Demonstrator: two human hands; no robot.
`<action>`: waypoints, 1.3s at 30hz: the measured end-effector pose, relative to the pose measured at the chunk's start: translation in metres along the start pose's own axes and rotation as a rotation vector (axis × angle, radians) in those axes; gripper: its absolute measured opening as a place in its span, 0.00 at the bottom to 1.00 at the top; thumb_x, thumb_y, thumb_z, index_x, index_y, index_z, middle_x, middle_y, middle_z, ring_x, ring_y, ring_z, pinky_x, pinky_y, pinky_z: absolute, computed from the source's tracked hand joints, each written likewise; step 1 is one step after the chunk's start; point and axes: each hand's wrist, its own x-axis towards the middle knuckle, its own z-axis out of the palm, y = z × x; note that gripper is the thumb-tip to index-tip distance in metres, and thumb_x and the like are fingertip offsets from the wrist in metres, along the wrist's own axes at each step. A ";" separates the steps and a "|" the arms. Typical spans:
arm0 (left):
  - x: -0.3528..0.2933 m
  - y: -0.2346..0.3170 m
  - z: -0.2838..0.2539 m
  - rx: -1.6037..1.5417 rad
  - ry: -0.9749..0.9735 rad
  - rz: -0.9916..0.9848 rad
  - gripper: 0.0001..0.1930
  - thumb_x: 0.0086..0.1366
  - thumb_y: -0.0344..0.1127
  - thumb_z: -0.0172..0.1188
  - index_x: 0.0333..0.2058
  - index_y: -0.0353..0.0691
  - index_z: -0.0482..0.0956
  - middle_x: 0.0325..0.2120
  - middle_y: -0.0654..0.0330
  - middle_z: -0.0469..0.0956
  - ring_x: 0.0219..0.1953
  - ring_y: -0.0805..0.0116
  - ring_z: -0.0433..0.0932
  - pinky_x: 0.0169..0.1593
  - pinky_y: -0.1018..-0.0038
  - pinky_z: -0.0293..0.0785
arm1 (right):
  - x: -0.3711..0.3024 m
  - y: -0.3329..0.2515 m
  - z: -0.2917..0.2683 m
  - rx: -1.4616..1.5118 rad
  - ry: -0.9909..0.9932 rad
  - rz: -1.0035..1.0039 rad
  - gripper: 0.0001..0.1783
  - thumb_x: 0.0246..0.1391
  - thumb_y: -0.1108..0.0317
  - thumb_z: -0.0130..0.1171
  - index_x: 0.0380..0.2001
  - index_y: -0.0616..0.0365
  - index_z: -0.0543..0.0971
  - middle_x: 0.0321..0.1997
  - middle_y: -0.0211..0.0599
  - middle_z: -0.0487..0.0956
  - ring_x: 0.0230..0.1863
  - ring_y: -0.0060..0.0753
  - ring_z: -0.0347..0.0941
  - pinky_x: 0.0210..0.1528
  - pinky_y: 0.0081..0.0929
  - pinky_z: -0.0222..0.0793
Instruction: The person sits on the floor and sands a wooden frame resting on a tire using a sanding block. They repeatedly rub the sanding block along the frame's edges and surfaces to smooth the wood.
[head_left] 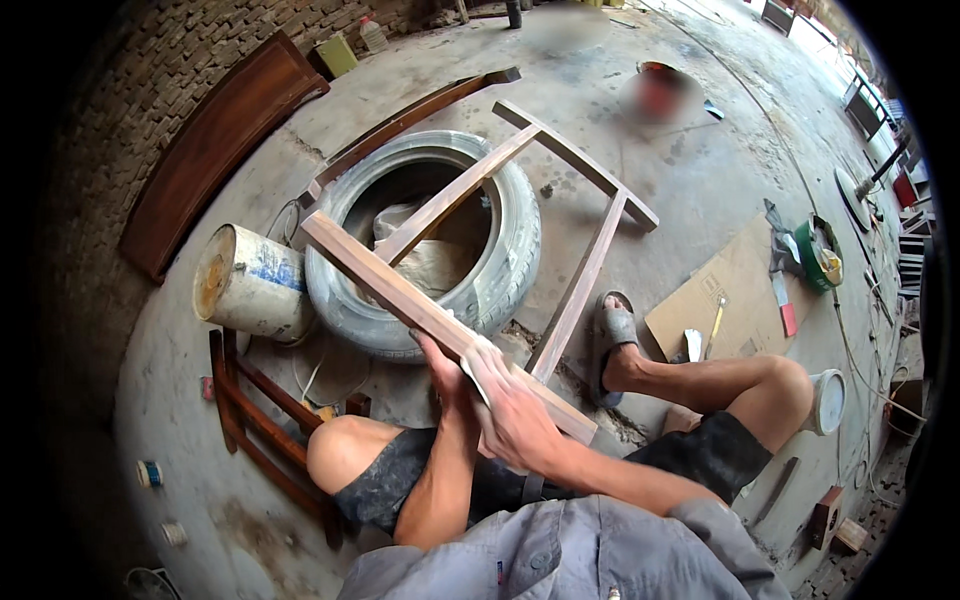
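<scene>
A wooden frame (425, 310) of joined bars lies tilted across a large grey tire (515, 190), its near bar above my lap. My left hand (447, 380) closes round this near bar from its left side. Its thumb shows, and the other fingers are mostly hidden. Just to the right, my right hand (512, 410) presses down on the same bar with fingers together. Under those fingers is a pale, thin piece (480, 365), cloth or abrasive sheet, I cannot tell which. A crumpled pale cloth or bag (430, 262) lies inside the tire.
A stained bucket (262, 285) stands left of the tire. Dark red-brown wooden parts (258, 400) lie by my left knee, and a curved panel (220, 150) leans at the brick wall. Flattened cardboard (735, 285) with a brush (716, 325) and a green tub (820, 250) are right.
</scene>
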 end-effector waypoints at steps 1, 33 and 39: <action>0.000 0.003 0.002 -0.025 -0.032 -0.012 0.40 0.77 0.67 0.33 0.64 0.33 0.65 0.52 0.59 0.72 0.52 0.65 0.73 0.60 0.68 0.69 | 0.008 0.004 0.004 0.014 -0.004 -0.008 0.35 0.59 0.76 0.52 0.69 0.75 0.58 0.70 0.75 0.62 0.73 0.73 0.56 0.74 0.51 0.55; -0.017 -0.026 -0.025 -0.271 -0.211 -0.126 0.31 0.78 0.64 0.39 0.60 0.41 0.67 0.46 0.60 0.74 0.46 0.66 0.75 0.54 0.70 0.74 | 0.073 -0.008 0.036 -0.081 0.057 -0.047 0.37 0.56 0.71 0.54 0.66 0.79 0.59 0.67 0.73 0.66 0.71 0.70 0.60 0.73 0.51 0.57; -0.020 -0.020 -0.031 -0.229 -0.158 -0.117 0.32 0.77 0.65 0.39 0.57 0.40 0.69 0.45 0.59 0.75 0.44 0.65 0.76 0.52 0.69 0.75 | 0.080 -0.014 0.038 -0.047 0.023 -0.092 0.37 0.57 0.74 0.55 0.68 0.78 0.58 0.68 0.77 0.64 0.72 0.72 0.57 0.75 0.52 0.52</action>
